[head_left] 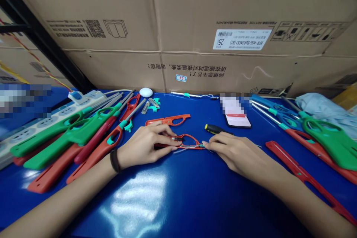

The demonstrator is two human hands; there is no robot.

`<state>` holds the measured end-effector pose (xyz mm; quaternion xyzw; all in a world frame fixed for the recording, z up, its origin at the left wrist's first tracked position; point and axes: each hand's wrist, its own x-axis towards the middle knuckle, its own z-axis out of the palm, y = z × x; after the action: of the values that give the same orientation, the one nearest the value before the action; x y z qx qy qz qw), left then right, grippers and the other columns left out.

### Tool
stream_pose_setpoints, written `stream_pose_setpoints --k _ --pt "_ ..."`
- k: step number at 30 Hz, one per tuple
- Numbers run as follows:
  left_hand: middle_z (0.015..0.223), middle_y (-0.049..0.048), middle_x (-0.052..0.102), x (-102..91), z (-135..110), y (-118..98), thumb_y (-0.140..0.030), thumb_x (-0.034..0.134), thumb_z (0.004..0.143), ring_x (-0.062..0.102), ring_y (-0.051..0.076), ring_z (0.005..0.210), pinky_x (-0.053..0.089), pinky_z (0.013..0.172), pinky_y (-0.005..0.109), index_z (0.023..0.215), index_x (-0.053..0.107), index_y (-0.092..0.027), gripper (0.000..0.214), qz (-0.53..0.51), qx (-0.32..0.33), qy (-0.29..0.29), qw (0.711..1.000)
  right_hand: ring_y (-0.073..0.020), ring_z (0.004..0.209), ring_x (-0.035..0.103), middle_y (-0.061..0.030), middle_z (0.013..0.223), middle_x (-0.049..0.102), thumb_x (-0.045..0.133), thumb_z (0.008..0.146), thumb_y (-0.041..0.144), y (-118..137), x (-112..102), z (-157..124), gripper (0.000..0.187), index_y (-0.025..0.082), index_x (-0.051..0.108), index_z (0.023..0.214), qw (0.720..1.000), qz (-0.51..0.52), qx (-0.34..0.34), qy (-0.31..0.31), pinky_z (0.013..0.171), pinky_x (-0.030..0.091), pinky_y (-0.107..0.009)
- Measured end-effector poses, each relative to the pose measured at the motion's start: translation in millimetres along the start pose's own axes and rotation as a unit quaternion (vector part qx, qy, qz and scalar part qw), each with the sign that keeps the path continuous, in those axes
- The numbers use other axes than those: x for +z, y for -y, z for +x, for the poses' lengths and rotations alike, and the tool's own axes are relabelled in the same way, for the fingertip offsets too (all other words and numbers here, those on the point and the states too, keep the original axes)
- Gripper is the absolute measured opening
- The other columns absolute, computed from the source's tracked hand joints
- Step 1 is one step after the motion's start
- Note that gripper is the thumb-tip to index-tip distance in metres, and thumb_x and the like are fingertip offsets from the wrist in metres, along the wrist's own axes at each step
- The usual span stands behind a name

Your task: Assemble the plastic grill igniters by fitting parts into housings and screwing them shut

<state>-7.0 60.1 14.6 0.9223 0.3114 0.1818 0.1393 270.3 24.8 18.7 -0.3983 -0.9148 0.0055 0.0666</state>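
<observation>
My left hand (146, 143) rests on the blue table (178, 193), fingers closed over the handle end of an open orange lighter half-shell (187, 142) that lies flat. A small black part and thin wires show inside the shell at my fingertips. My right hand (232, 150) meets the shell's right end, its fingertips pinched at the wires there. A black-and-yellow screwdriver (216, 129) lies just beyond my right hand. A second orange half-shell (168, 120) lies a little farther back.
Green and orange long-nosed lighters (69, 137) are piled at the left over a white power strip (30, 128). More lighters (320, 137) and a red shell (304, 176) lie right. A phone (237, 118), small teal parts (153, 105) and a cardboard box (178, 26) stand behind.
</observation>
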Motion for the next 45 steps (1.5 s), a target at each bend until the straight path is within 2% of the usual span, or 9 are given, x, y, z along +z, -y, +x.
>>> stream_pose_setpoints --k 6,11,17,24,32,37,41,45 --pt "0.101 0.0025 0.066 1.4 0.0 0.4 -0.027 0.056 0.089 0.062 0.016 0.093 0.049 0.086 0.027 0.108 0.069 -0.030 0.023 -0.003 0.006 -0.027 1.000 -0.0207 0.083 0.065 -0.0065 0.095 0.068 0.057 0.073 -0.004 12.3 -6.7 4.4 0.038 0.020 0.067 0.100 0.998 -0.051 0.012 0.043 0.067 0.055 -0.029" --pt "0.101 0.0031 0.066 1.8 0.6 1.9 -0.026 0.056 0.089 0.062 0.016 0.092 0.049 0.084 0.028 0.108 0.069 -0.030 0.024 -0.011 0.007 -0.015 1.000 -0.0214 0.081 0.065 -0.0079 0.093 0.067 0.055 0.072 -0.005 16.7 -8.8 6.0 0.040 0.018 0.067 0.102 0.997 -0.057 0.010 0.050 0.063 0.054 -0.029" --pt "0.100 0.0020 0.067 1.8 0.7 2.4 -0.027 0.055 0.089 0.063 0.016 0.093 0.050 0.083 0.027 0.108 0.069 -0.031 0.023 -0.013 0.015 -0.010 1.000 -0.0180 0.075 0.067 -0.0055 0.096 0.068 0.053 0.081 0.000 12.1 -13.1 6.8 0.032 0.022 0.070 0.096 0.998 0.002 0.045 0.047 0.060 0.053 -0.026" --pt "0.103 0.0012 0.068 -0.9 1.1 1.8 -0.028 0.057 0.089 0.064 0.015 0.095 0.049 0.087 0.026 0.108 0.069 -0.030 0.022 -0.011 0.011 -0.002 1.000 -0.0194 0.093 0.065 -0.0051 0.104 0.067 0.049 0.089 0.012 2.2 -6.3 3.1 0.025 0.022 0.068 0.102 0.994 0.093 0.051 0.022 0.079 0.053 -0.031" --pt "0.106 0.0006 0.069 -2.8 1.1 3.2 -0.029 0.057 0.089 0.064 0.016 0.097 0.049 0.090 0.027 0.108 0.069 -0.030 0.022 -0.004 0.019 -0.009 1.000 -0.0199 0.098 0.063 -0.0061 0.105 0.068 0.048 0.092 0.019 -4.0 -3.0 0.8 0.024 0.021 0.065 0.108 0.989 0.141 0.049 -0.012 0.087 0.050 -0.036" --pt "0.107 0.0004 0.069 -2.6 0.7 4.9 -0.030 0.058 0.088 0.063 0.016 0.099 0.049 0.090 0.027 0.110 0.068 -0.030 0.023 0.002 0.020 -0.006 1.000 -0.0190 0.102 0.061 -0.0034 0.110 0.067 0.047 0.093 0.028 -10.2 0.0 -1.8 0.024 0.026 0.064 0.109 0.971 0.226 0.081 -0.003 0.091 0.047 -0.036" --pt "0.109 0.0008 0.069 -2.6 -0.1 5.4 -0.032 0.056 0.090 0.063 0.016 0.100 0.049 0.091 0.029 0.110 0.067 -0.029 0.024 0.005 0.024 -0.004 1.000 -0.0188 0.105 0.059 -0.0026 0.111 0.066 0.043 0.094 0.032 -10.4 -0.3 -1.3 0.026 0.026 0.063 0.109 0.957 0.273 0.095 0.026 0.092 0.044 -0.036" --pt "0.109 0.0000 0.069 -2.0 -0.6 5.0 -0.032 0.056 0.089 0.063 0.016 0.101 0.050 0.091 0.029 0.110 0.068 -0.029 0.023 0.010 0.025 -0.006 1.000 -0.0188 0.097 0.060 -0.0026 0.104 0.068 0.041 0.095 0.034 -8.7 -1.6 0.0 0.028 0.025 0.064 0.108 0.951 0.290 0.099 0.043 0.087 0.045 -0.035"
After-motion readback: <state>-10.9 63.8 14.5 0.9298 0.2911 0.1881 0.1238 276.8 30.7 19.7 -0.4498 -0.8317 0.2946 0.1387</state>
